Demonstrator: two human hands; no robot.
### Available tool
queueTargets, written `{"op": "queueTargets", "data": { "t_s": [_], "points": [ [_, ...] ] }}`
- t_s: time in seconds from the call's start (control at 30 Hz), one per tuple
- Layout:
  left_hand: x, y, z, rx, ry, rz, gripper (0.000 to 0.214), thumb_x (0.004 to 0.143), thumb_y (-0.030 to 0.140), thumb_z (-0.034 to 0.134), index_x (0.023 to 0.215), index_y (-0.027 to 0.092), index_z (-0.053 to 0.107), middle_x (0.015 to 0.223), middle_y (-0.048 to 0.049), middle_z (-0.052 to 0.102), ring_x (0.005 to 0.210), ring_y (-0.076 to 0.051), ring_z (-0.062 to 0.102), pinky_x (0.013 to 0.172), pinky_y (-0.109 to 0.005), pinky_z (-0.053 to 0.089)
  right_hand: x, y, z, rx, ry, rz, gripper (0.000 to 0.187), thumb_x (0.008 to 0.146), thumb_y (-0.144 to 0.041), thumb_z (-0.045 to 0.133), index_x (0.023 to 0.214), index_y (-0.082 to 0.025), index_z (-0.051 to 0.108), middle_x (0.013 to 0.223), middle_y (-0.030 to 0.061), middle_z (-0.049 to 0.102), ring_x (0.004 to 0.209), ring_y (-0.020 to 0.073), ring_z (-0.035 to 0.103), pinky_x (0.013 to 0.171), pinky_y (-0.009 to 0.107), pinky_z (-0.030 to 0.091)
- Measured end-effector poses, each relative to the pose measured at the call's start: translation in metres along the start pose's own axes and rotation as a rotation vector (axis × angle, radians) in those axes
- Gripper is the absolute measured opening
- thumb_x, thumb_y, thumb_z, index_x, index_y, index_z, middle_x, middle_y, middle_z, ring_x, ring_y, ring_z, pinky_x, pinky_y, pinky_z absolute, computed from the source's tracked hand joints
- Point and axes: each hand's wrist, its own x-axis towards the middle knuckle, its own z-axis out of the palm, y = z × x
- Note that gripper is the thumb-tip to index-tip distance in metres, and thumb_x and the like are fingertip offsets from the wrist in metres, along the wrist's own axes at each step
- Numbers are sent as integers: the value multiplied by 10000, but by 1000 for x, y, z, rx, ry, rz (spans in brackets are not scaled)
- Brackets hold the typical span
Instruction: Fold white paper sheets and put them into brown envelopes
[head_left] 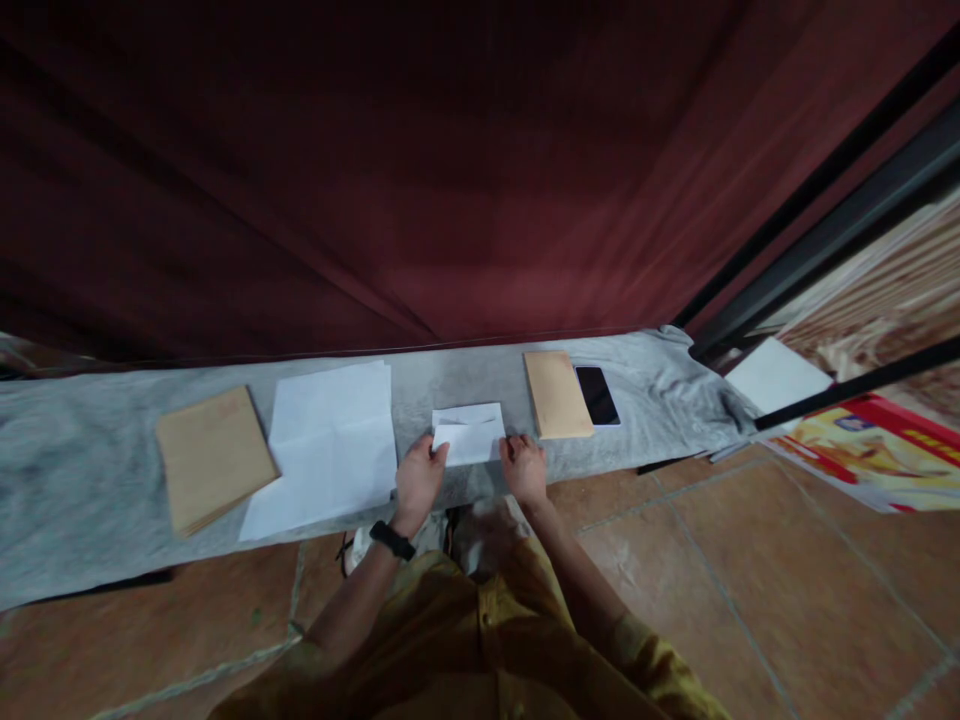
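Observation:
A folded sheet of white paper (469, 443) lies at the middle of the grey cloth, its upper layer lifted slightly along the far edge. My left hand (420, 482) is closed on its left end, with the thumb on top. At the right end, my right hand (524, 468) has its bent fingers closed at the paper's edge. To the left are larger white sheets (330, 440) with a fold crease across them. Just right of my right hand sits a small stack of brown envelopes (559, 395).
More brown envelopes (217, 455) overlap the white sheets on the left. A dark-screened phone (598, 396) is beside the right-hand envelopes. The grey cloth (67, 450) covers a narrow bench against a dark red curtain (450, 200). Black metal bars (825, 230) and a colourful printed box (877, 450) stand right.

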Motion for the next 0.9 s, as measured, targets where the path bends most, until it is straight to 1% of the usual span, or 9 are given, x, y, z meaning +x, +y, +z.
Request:
{"op": "queueTargets", "data": {
  "t_s": [0.17, 0.27, 0.47, 0.63, 0.77, 0.9],
  "points": [
    [1, 11, -2, 175, 18, 2, 308, 1001, 410, 467, 1067, 187, 670, 925, -116, 738, 869, -250, 703, 668, -297, 450, 4, -8, 0, -47, 20, 39, 289, 1031, -341, 474, 912, -234, 715, 973, 106, 695, 954, 255, 638, 858, 357, 383],
    [1, 12, 0, 237, 42, 20, 329, 1007, 402, 450, 1107, 174, 665, 939, -132, 743, 880, -254, 710, 691, -299, 475, 6, -11, 1, -73, 29, 41, 309, 1029, -344, 456, 927, -216, 718, 983, 134, 696, 951, 279, 632, 885, 396, 367],
    [7, 12, 5, 293, 51, 0, 381, 1015, 416, 412, 1130, 162, 672, 923, -144, 754, 856, -254, 726, 672, -295, 475, 11, -15, -1, -164, 22, -4, 337, 1030, -329, 430, 958, -160, 713, 1008, 183, 703, 959, 314, 624, 960, 473, 325],
    [12, 14, 5, 339, 41, 5, 422, 1023, 416, 376, 1206, 155, 652, 896, -158, 757, 827, -262, 733, 668, -297, 480, 18, -17, -1, -196, 30, -38, 319, 1022, -299, 448, 947, -145, 716, 991, 195, 717, 940, 315, 640, 965, 477, 330],
    [16, 15, 4, 364, 39, 6, 447, 1026, 434, 354, 1165, 145, 665, 890, -175, 757, 854, -285, 741, 683, -316, 487, 24, -18, 1, -214, 42, -28, 315, 1022, -308, 463, 933, -149, 720, 961, 180, 733, 916, 292, 655, 993, 476, 339],
    [21, 14, 5, 357, 50, 16, 472, 1028, 445, 337, 1145, 139, 677, 909, -184, 758, 888, -315, 742, 703, -348, 498, 27, -18, 4, -214, 28, -6, 327, 1029, -317, 459, 940, -142, 721, 975, 183, 737, 920, 297, 666, 984, 484, 355]
  ]
}}
